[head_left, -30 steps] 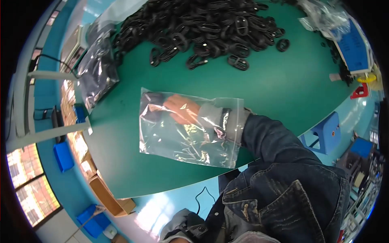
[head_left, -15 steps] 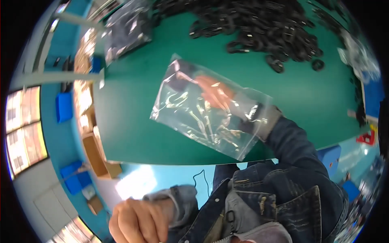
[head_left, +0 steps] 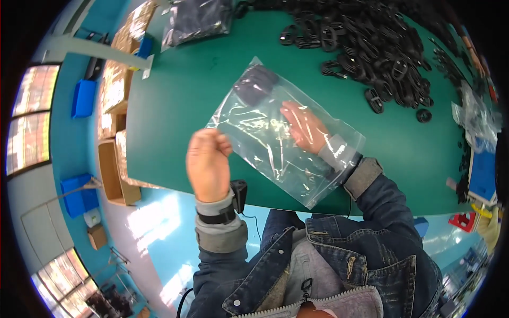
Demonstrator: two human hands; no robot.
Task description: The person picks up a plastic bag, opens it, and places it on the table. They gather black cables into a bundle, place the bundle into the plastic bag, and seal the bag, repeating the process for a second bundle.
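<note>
A clear plastic bag (head_left: 265,143) lies over the near part of the green table (head_left: 180,106). My left hand (head_left: 208,161) pinches the bag's left edge. My right hand (head_left: 303,126) is pushed inside the bag up to the wrist, fingers spread and pointing toward the far corner. A few black rings (head_left: 255,84) sit inside the bag at that far corner, just beyond my fingertips.
A large heap of black plastic rings (head_left: 371,37) covers the far right of the table. A filled dark bag (head_left: 197,20) lies at the far left. Cardboard boxes (head_left: 114,95) and blue bins (head_left: 82,98) stand left of the table. More clear bags (head_left: 474,114) lie at the right edge.
My left hand has come up from below and taken hold of the bag's left edge. My right hand stays inside the bag, which has shifted right and up in view.
</note>
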